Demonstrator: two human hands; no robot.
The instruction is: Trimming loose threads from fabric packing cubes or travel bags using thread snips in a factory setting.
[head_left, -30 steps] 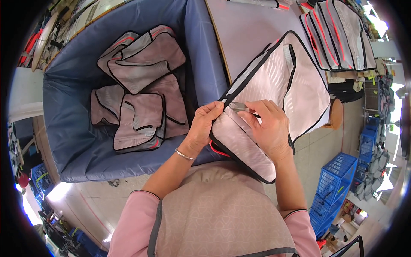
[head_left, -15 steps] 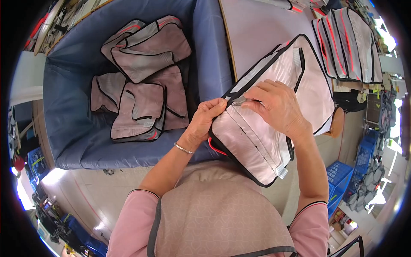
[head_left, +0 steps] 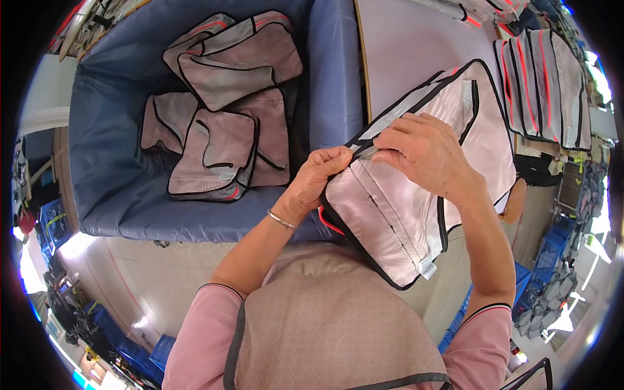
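A large blue fabric bin (head_left: 123,188) stands to the person's left and holds a loose heap of flat grey mesh pouches with black piping (head_left: 224,110). Beside it a pale grey table (head_left: 416,45) carries a row of similar pouches (head_left: 543,84) at its far right. The work piece, a silvery-grey quilted pouch edged in black binding (head_left: 416,208), hangs partly off the near table edge, above the person's lap. The left hand (head_left: 318,179) has its fingers closed on the pouch's black upper edge; the right hand (head_left: 426,153) pinches the same edge just beside it, fingers together on what appears to be the zip line. Likely faults: the overhanging pouch may slide toward the floor if either grip loosens; the zip may snag the lining if the edge is pulled askew; the thin bracelet (head_left: 281,220) may catch the binding.
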